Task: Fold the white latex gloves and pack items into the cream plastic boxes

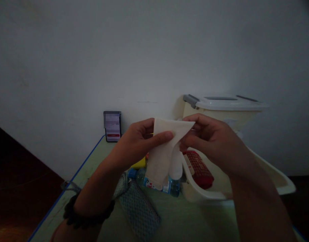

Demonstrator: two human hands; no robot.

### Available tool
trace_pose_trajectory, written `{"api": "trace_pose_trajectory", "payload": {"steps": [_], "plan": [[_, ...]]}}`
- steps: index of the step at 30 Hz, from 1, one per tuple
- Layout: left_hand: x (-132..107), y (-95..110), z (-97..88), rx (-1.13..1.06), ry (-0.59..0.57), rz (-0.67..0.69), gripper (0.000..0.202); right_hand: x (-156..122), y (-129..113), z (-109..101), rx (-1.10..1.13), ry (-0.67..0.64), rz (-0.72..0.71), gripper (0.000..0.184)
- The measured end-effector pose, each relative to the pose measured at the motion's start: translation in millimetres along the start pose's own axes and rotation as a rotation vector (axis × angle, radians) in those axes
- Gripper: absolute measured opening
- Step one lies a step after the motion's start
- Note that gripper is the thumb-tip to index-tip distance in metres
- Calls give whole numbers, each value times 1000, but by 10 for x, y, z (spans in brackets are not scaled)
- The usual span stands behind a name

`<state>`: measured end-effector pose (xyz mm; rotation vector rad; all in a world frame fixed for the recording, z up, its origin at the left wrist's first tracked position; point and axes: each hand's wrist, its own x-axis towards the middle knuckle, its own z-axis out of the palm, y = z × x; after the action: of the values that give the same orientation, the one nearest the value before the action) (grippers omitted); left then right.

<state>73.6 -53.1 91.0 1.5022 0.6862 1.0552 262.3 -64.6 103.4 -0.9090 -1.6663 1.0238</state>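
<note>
Left hand (139, 143) grips white cloth (162, 151), thumb flat across front, fingers behind; right hand (211, 134) has its fingers at the cloth's upper right corner, holding it there. Cloth is up in front, above the table (187, 216), hanging loose with rounded lower ends. Black beaded bracelet (87, 215) on left wrist. Behind and below cloth: clear plastic bottle (174, 189) with blue cap, lying on its side, label partly covered by cloth. Yellow object (138, 164) just behind the bottle's cap end, mostly hidden, can't tell what. Blue-grey patterned fabric item (139, 210) lies nearer the table's front edge, left of middle. Toward table's right edge, open cream bin (212, 195), red patterned textile (198, 168) inside, against its left wall. Behind that, storage box (227, 105), pale lid, grey latches, by the wall. Phone (112, 127) stands upright at table's back left corner, screen lit.
</note>
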Motion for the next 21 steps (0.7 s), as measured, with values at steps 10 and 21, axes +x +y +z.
{"api": "trace_pose_trajectory", "payload": {"steps": [10,21], "plan": [[4,-3,-2,30,2,-6,19,-9,-23,0,-128,-102,57,27],[7,-2,3,19,11,-12,25,-1,-9,20,35,-101,94,31]]}}
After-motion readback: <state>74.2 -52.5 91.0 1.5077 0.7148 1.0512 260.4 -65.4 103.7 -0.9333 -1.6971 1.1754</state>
